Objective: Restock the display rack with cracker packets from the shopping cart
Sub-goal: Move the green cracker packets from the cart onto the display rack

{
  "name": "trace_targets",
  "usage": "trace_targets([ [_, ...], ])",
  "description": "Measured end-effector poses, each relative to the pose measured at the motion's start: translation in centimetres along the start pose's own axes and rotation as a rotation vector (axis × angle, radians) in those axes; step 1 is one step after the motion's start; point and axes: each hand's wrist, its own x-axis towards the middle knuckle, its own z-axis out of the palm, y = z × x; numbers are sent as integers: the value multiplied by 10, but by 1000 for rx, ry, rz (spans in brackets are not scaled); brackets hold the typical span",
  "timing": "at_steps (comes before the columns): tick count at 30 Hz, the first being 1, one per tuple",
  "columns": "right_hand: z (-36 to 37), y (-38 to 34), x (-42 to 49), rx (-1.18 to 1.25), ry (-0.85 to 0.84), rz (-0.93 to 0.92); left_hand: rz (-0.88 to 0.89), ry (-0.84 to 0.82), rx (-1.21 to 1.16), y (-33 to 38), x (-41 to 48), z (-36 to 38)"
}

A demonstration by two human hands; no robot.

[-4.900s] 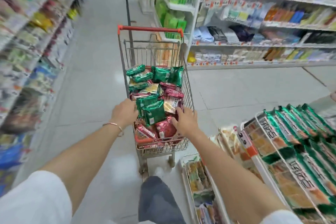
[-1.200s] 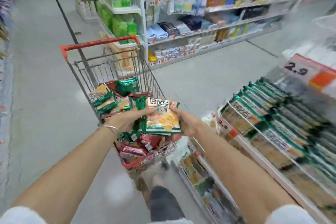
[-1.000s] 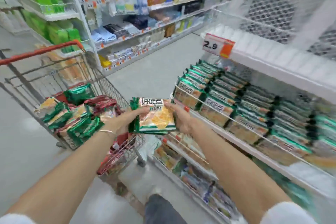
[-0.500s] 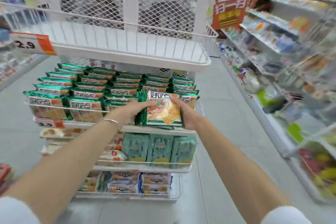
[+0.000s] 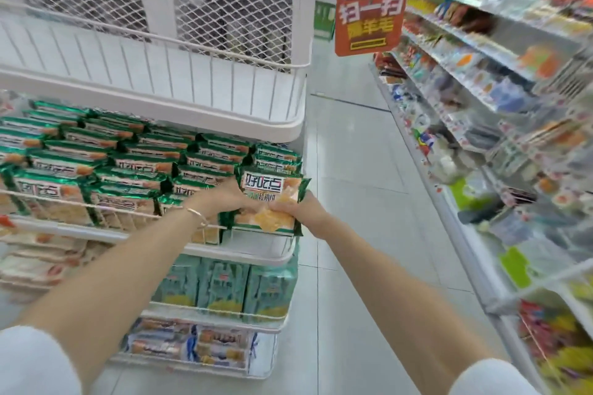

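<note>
Pkts (image 5: 269,199) now at rack's (image 5: 256,254) R end.

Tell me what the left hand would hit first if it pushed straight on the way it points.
Probably the stacked green packets just behind the bundle that the left hand holds, though depth is unclear.

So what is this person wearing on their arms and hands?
White sleeves cover only the upper arms: the left sleeve and right sleeve look soft and plain. Forearms are bare. The left hand and right hand wear no gloves; a thin metal bangle circles the left wrist.
</note>
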Motion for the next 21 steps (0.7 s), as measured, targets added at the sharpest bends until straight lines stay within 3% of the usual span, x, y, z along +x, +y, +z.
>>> trace_targets([
  [4,4,12,5,-55,95,-199,80,239,44,-4,4,5],
  [7,12,19,12,-142,41,-229,36,330,367,-12,6,6],
  [12,23,58,22,-216,-89,-301,38,294,534,-39,9,18],
  [14,23,57,20,-117,-15,-332,8,250,535,-46,11,15],
  [16,23,44,18,-87,218,-399,44,290,559,-41,14,12],
  [18,21,28,14,-392,366,-502,140,318,638,-33,17,14],
  [21,20,22,23,-863,144,-533,221,288,776,-33,20,26],
])
